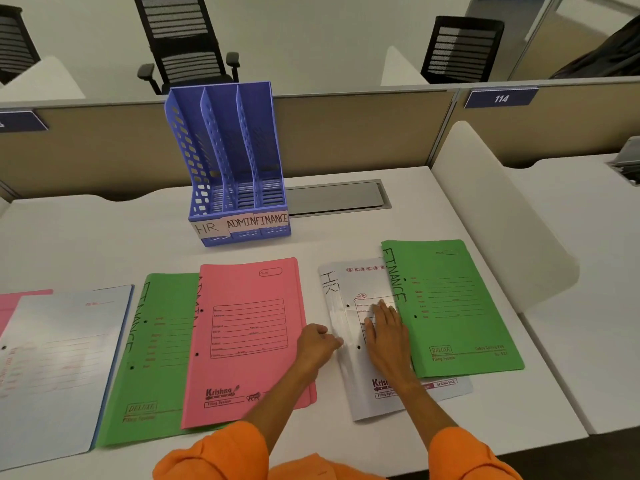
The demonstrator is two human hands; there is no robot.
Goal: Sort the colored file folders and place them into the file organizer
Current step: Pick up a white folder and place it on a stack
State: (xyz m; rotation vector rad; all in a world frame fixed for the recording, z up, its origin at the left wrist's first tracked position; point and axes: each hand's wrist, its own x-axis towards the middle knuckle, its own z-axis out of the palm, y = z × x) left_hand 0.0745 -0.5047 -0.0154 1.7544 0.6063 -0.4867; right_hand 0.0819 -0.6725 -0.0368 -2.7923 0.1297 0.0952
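Big white desk [104,237] in front of you, folders spread flat across the near half. Blue file organizer [228,150] stands upright at the back-centre, 3 slots; front labels read HR [207,228], ADMIN [240,223], FINANCE [272,219], L to R. No folders visible in the slots.

Folders, L to R:
- Pale blue folder [59,358], lying over a pink one [14,303] at the far-left edge.
- Green folder [156,358] marked FINANCE, its R side under the next.
- Pink folder [249,341] marked ADMIN along its L edge, overlapping that green one.
- White folder [346,306] marked HR, near-right of centre, well short of the organizer.
- 2nd green FINANCE folder [450,306], overlapping the white folder's R side.

Your right hand [386,330] lies flat on the white HR folder, fingers straight, palm down, pressing it to the desk. Your left hand [317,341] sits at that folder's L edge w/ fingers curled in; can't tell if it actually grips the edge or only touches it. Orange sleeves [221,455] on both arms.
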